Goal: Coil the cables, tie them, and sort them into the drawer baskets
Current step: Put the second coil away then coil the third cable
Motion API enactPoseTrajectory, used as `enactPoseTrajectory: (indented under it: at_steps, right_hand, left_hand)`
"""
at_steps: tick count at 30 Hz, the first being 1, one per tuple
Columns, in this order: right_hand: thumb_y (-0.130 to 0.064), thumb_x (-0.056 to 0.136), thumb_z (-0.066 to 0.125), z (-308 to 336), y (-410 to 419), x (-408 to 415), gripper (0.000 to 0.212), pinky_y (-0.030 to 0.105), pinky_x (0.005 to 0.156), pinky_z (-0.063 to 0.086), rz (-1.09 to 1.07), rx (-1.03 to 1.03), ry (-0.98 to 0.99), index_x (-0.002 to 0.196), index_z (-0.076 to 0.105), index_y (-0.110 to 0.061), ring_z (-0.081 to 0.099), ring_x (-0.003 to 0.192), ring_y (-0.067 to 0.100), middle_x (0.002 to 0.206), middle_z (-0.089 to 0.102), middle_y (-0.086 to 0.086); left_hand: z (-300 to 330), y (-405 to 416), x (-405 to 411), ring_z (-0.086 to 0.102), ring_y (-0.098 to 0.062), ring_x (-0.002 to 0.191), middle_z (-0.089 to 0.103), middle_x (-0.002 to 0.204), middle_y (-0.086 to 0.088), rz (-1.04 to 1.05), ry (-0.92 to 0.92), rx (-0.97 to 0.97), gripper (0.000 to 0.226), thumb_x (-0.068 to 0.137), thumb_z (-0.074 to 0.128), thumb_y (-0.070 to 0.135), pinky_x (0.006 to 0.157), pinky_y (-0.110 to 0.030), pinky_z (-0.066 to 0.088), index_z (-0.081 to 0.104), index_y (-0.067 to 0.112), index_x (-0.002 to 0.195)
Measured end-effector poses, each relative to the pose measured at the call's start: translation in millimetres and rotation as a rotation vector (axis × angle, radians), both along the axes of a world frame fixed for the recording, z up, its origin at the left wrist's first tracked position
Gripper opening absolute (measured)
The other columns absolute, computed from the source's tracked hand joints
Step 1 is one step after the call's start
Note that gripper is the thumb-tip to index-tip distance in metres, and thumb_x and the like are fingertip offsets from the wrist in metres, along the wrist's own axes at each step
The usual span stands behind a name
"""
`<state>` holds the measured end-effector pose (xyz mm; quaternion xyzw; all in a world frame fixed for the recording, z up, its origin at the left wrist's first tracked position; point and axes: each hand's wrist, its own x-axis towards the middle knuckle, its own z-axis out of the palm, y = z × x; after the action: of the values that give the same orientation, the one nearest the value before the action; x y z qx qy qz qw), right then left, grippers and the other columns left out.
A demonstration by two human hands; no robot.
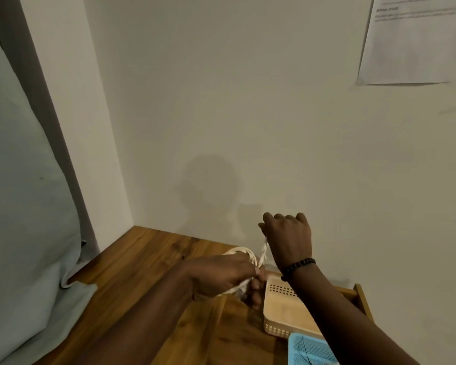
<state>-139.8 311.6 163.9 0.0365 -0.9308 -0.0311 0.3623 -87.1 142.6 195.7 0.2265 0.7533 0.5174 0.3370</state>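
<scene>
A coiled white cable is held just above the wooden table. My left hand grips the coil from the near side and hides most of it. A twisted white tie runs up from the coil. My right hand, with a dark bead bracelet on its wrist, pinches the top end of the tie and holds it taut. A cream perforated basket sits in the open wooden drawer to the right. A blue basket lies at the bottom edge, partly behind my right forearm.
A plain wall stands right behind the table, with a printed sheet of paper stuck at the upper right. A pale fabric-covered object fills the left side and drapes onto the table's left corner.
</scene>
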Motion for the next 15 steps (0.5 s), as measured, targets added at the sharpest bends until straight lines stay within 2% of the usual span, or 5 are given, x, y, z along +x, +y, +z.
enactPoseTrajectory:
  at_steps: [5,8,10,13,15]
  right_hand:
    - [-0.041,0.090,0.065,-2.6,-6.6,-8.5,0.031,0.023,0.051,0.027,0.082,-0.492,0.310,0.068,0.060,-0.019,0.050,0.045,0.022,0.048,0.054,-0.002]
    - [-0.064,0.087,0.051,9.3,-15.5,10.5,0.049,0.030,0.055,0.042,0.251,-1.037,0.082,0.069,0.060,-0.019,0.058,0.054,0.018,0.054,0.060,-0.004]
    - [-0.038,0.097,0.052,3.9,-23.6,26.9,0.032,0.029,0.061,0.050,0.502,-1.424,-0.149,0.071,0.057,-0.019,0.058,0.051,0.003,0.051,0.060,-0.013]
    - [-0.026,0.094,0.060,-22.7,-46.1,43.0,0.017,0.031,0.074,0.056,0.574,-0.923,-0.760,0.092,0.069,-0.012,0.056,0.063,0.002,0.073,0.065,-0.009]
    - [-0.040,0.091,0.062,-37.0,-55.6,49.3,0.027,0.024,0.072,0.052,0.539,-0.594,-0.885,0.096,0.069,-0.014,0.058,0.073,0.006,0.087,0.067,0.000]
  left_hand:
    - [-14.9,16.0,21.9,0.044,-0.003,0.052,0.043,0.062,0.009,-0.253,-0.484,0.309,0.039,0.102,0.034,0.043,0.059,-0.020,0.042,0.044,0.017,0.075]
    - [3.1,32.4,39.2,0.038,-0.002,0.045,0.041,0.055,0.011,-0.322,-0.466,0.578,0.042,0.100,0.036,0.047,0.048,-0.019,0.034,0.036,0.016,0.071]
    - [19.9,40.3,30.4,0.044,-0.007,0.046,0.043,0.056,0.006,-0.234,-0.265,0.817,0.039,0.097,0.040,0.044,0.050,-0.019,0.040,0.042,0.014,0.073]
    - [35.1,29.6,-14.9,0.052,-0.015,0.051,0.044,0.057,0.000,0.140,0.231,0.992,0.036,0.096,0.039,0.037,0.062,-0.032,0.054,0.052,0.013,0.073]
    - [29.9,3.3,-50.9,0.063,-0.022,0.061,0.056,0.062,-0.004,0.337,0.562,0.753,0.034,0.099,0.042,0.029,0.075,-0.044,0.057,0.055,0.007,0.077]
